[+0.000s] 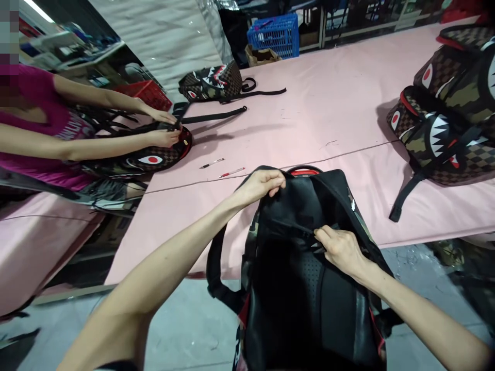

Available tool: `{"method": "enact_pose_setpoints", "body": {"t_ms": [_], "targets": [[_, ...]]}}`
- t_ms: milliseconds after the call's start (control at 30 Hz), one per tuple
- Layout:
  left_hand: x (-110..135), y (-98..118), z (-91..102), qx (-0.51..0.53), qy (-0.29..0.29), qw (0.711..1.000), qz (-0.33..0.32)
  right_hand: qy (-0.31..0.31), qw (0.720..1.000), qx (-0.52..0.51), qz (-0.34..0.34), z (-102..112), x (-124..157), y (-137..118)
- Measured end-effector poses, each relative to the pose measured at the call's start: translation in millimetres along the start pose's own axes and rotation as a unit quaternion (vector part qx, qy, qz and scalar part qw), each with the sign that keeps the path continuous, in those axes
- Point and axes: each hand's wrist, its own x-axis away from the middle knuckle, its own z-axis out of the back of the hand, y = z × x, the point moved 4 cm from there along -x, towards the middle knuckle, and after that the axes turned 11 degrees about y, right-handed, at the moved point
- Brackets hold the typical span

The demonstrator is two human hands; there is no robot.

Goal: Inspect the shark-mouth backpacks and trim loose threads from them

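A black backpack (340,309) with camouflage sides and red edging leans at the table's near edge, its padded back panel facing me. My left hand (266,183) pinches the upper left edge of the backpack, near the shoulder strap's top. Lower and to the right, my right hand (342,250) is closed on a small piece at a slit or zipper across the upper back panel. That piece is mostly covered by my fingers; it may be a zipper pull, but I cannot be sure. A black strap (217,257) loops out on the left side.
On the pink-covered table (309,118) lie a black pen (212,163) and a red pen (232,172). Shark-face backpacks (444,134) are piled at right, another bag (211,82) at the back. A co-worker (42,113) handles a backpack (154,157) at left. A blue crate (274,36) stands behind.
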Motion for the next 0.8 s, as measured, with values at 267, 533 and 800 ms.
{"method": "enact_pose_setpoints", "body": {"t_ms": [267,533,800], "targets": [[6,-37,23.9,-0.389,-0.001,0.921,-0.033,-0.086,0.995,-0.033,-0.049,-9,-31,20],[-23,-49,28.8,-0.521,-0.003,0.854,-0.006,-0.076,0.995,-0.051,-0.042,-12,-32,21],[-25,-66,40.5,-0.298,0.043,0.949,0.090,-0.058,0.995,-0.061,-0.055,-17,-34,22]]}}
